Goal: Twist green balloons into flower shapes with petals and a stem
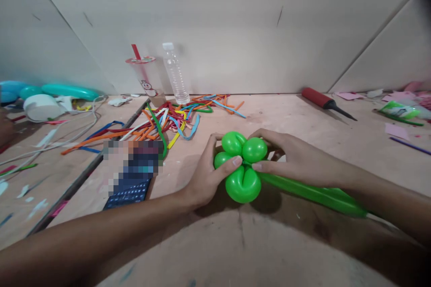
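Observation:
A green balloon (243, 184) is twisted into several rounded bubbles around a centre, above the middle of the table. My left hand (210, 168) holds it from the left, thumb lying over the bubbles near the centre, fingers behind. From the right, my right hand (286, 154) grips it at the twisted centre with thumb and fingers; part of its grip is hidden behind the balloon. A long green balloon length (313, 192) runs from the centre to the lower right, under my right forearm, and ends in a thin uninflated tip.
Loose coloured balloons (151, 128) lie in a pile at back left, beside a phone (129, 188). Behind them stand a lidded cup (146, 78) and a clear bottle (177, 74). A red pump (316, 97) lies back right, pink paper (397, 131) farther right, a white cable (90, 121) left.

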{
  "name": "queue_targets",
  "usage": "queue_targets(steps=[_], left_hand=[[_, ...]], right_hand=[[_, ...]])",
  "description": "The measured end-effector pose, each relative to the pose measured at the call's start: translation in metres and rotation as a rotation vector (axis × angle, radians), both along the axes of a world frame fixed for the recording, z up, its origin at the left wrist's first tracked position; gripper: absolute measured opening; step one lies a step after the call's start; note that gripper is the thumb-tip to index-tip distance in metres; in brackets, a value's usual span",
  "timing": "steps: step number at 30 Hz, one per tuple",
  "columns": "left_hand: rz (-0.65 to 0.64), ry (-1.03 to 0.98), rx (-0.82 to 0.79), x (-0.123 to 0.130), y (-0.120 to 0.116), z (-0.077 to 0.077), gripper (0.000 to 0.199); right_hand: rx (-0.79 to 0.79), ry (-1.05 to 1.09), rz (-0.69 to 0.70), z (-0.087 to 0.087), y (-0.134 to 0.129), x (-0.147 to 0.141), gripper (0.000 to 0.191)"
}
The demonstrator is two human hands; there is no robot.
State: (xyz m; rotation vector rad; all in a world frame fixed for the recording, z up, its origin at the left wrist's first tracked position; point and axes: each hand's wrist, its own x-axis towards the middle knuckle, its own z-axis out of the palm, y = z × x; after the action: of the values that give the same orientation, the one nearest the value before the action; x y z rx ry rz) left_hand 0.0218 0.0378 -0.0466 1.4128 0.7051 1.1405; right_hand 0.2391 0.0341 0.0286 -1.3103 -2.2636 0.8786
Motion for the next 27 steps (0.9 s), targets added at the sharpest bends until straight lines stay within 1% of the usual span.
queue_targets(steps=[1, 3, 4, 6, 9, 11, 14, 16, 18, 20, 22, 23, 25, 27], left_hand=[[0.003, -0.053, -0.023, 0.0, 0.001, -0.001, 0.045], [-0.037, -0.176, -0.095, 0.0, 0.003, -0.004, 0.05], [-0.066, -0.225, -0.13, 0.0, 0.003, -0.005, 0.052], [-0.116, -0.261, -0.178, 0.0, 0.002, -0.005, 0.057], [-0.099, -0.241, -0.207, 0.003, -0.002, 0.0, 0.063], [-0.062, -0.259, -0.25, 0.006, -0.004, 0.005, 0.054], [-0.009, -0.325, -0.329, 0.012, -0.002, 0.011, 0.03], [0.072, -0.327, -0.354, 0.013, 0.003, 0.012, 0.027], [0.173, -0.276, -0.333, 0.012, 0.01, 0.011, 0.026], [0.217, -0.203, -0.275, 0.008, 0.014, 0.011, 0.028], [0.184, -0.148, -0.197, 0.004, 0.015, 0.012, 0.032], [0.158, -0.132, -0.163, 0.003, 0.014, 0.014, 0.033], [0.111, -0.118, -0.11, 0.001, 0.012, 0.018, 0.034], [0.074, -0.11, -0.073, 0.0, 0.011, 0.023, 0.036]], right_hand=[[0.029, 0.039, -0.017, -0.001, 0.001, -0.001, 0.031], [0.085, 0.135, -0.088, -0.003, 0.002, -0.004, 0.026], [0.094, 0.18, -0.129, -0.006, 0.002, -0.005, 0.026], [0.073, 0.269, -0.178, -0.01, 0.003, -0.008, 0.029], [0.014, 0.398, -0.177, -0.017, 0.002, -0.011, 0.037], [-0.049, 0.462, -0.16, -0.022, 0.001, -0.012, 0.041], [-0.199, 0.51, -0.107, -0.026, 0.002, -0.011, 0.053], [-0.32, 0.526, -0.06, -0.026, 0.004, -0.01, 0.062], [-0.4, 0.525, -0.03, -0.025, 0.007, -0.009, 0.061], [-0.397, 0.502, 0.003, -0.024, 0.008, -0.01, 0.051], [-0.374, 0.483, 0.046, -0.025, 0.008, -0.011, 0.044], [-0.369, 0.475, 0.054, -0.025, 0.007, -0.012, 0.044], [-0.332, 0.45, 0.022, -0.025, 0.006, -0.012, 0.046], [-0.218, 0.382, -0.023, -0.022, 0.005, -0.01, 0.047]])
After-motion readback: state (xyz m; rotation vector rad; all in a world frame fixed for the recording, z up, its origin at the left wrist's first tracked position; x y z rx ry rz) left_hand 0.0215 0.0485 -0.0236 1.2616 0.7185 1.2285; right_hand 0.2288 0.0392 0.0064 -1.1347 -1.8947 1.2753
